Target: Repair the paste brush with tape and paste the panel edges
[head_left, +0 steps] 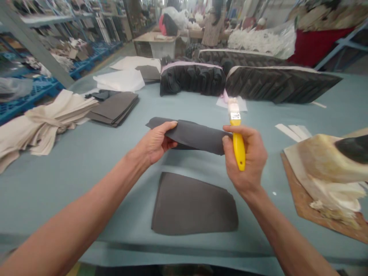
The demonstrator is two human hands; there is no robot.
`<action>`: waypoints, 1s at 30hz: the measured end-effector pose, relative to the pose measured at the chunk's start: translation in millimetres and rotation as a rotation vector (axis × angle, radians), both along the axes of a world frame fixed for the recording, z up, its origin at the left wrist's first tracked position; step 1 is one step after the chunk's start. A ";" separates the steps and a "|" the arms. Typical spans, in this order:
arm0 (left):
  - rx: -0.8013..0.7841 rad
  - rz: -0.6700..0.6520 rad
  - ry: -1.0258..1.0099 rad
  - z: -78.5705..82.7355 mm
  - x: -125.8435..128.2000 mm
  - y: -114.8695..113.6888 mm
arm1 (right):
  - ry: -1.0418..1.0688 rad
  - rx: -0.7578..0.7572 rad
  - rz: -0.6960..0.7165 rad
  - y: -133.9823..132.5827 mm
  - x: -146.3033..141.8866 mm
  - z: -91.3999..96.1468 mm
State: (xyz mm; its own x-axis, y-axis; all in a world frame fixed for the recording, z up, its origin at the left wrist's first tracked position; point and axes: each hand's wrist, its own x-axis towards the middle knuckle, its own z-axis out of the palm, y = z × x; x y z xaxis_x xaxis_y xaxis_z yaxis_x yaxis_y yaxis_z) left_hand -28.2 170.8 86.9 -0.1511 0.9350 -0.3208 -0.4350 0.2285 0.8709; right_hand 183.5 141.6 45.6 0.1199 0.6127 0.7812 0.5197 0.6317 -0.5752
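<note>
Between my two hands a dark grey sheet piece (198, 135) is held above the table, curved along its length. My left hand (158, 142) pinches it near its left end, thumb on top. At its right end, my right hand (247, 157) grips the edge with thumb and fingers. That same hand also holds a paintbrush (238, 145) with a yellow handle, its pale bristles pointing away from me. Below, on the table near the front edge, lies a stack of similar dark grey pieces (195, 205).
Rows of dark pleated pieces (192, 78) stand at the back of the blue-green table (129, 199). At left lie a dark stack (115, 107) and beige cloth strips (43, 122). A glue-stained container (324, 157) lies on a brown board (301, 199) at right. A person (214, 27) is in the background.
</note>
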 end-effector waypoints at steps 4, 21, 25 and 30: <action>0.086 -0.038 0.120 3.8 -4.9 28.0 | -0.059 -0.022 -0.034 33.1 17.8 0.1; 0.295 -0.318 0.927 -17.4 -25.2 40.4 | -0.170 -0.175 -0.154 66.1 44.7 -36.1; 0.038 -0.408 1.288 -24.4 -33.2 36.1 | -0.230 -0.230 -0.167 69.1 47.3 -48.3; 0.022 -0.269 1.566 -29.3 -34.0 38.5 | -0.313 -0.241 -0.290 77.7 50.5 -65.8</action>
State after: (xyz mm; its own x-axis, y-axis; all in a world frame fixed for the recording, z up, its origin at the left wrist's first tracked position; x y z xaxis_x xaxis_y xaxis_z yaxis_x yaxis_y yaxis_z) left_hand -62.1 209.3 57.6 -0.1413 0.9900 -0.0003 0.9057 0.1294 0.4038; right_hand 234.0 219.3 -20.3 0.0944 0.7564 0.6473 0.8256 0.3038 -0.4754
